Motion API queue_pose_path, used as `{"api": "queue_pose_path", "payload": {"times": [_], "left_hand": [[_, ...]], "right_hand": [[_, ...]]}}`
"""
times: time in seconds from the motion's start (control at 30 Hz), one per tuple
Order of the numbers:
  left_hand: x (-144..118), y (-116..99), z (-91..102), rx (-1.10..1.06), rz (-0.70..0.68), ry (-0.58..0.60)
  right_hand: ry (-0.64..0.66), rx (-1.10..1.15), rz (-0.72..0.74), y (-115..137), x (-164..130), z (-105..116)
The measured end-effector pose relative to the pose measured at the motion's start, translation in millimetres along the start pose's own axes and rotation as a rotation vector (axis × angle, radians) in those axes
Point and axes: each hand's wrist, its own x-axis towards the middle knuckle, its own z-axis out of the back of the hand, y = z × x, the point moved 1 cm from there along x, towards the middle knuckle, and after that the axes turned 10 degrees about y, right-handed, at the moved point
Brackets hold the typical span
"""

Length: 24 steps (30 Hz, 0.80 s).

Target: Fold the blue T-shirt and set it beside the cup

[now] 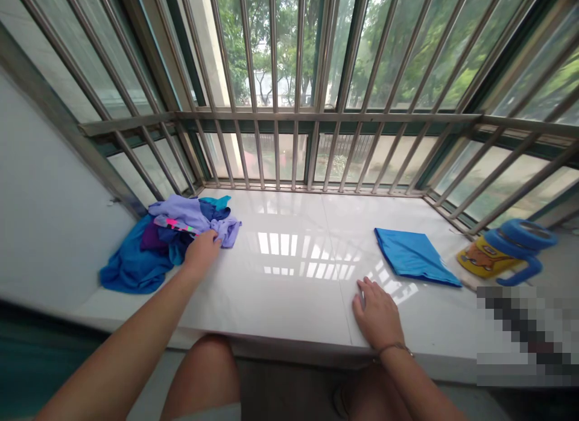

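Note:
At the left end of the white ledge lies a crumpled pile of clothes: a blue garment [136,261], a dark purple piece [154,237] and a lavender garment [181,210] with a bright patterned strip. My left hand [202,252] reaches into the pile's right side, its fingers closed on the lavender garment; the fingertips are partly hidden. My right hand [377,312] rests on the ledge with fingers spread and holds nothing. Beyond it, to the right, a folded blue garment [416,255] lies flat.
A yellow and blue cup with a handle [491,252] stands at the right end of the white ledge [284,300]. Metal window bars [294,113] enclose the back and both sides. My knees are below the front edge. A pixelated patch covers the lower right.

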Motion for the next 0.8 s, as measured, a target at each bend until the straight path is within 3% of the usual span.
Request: {"api": "queue_pose_path", "payload": {"times": [0.13,0.23,0.3,0.43,0.57,0.67,0.8], "left_hand": [[-85,-44,-27.0,-0.2,-0.39,-0.134],[-160,-68,-58.9,-0.28,-0.783,-0.051],[-192,-71,-80.9,-0.162,-0.894,-0.036],[-199,-40,-117.9,-0.016,-0.719,-0.001],[-188,-14,-130.0,0.002,-0.698,0.027],[-196,-25,-122.7,0.035,-0.76,-0.099],[-213,-67,-115.2,0.114,-1.029,-0.226]], "right_hand": [[0.003,0.001,0.009,0,0,1],[0.013,0.007,0.005,0,0,3],[0.032,0.012,-0.005,1,0,4],[0.065,0.017,-0.016,2,0,6],[0.073,0.024,-0.016,2,1,7],[0.072,0.031,-0.017,2,1,6],[0.061,0.044,-0.02,2,0,4]]}}
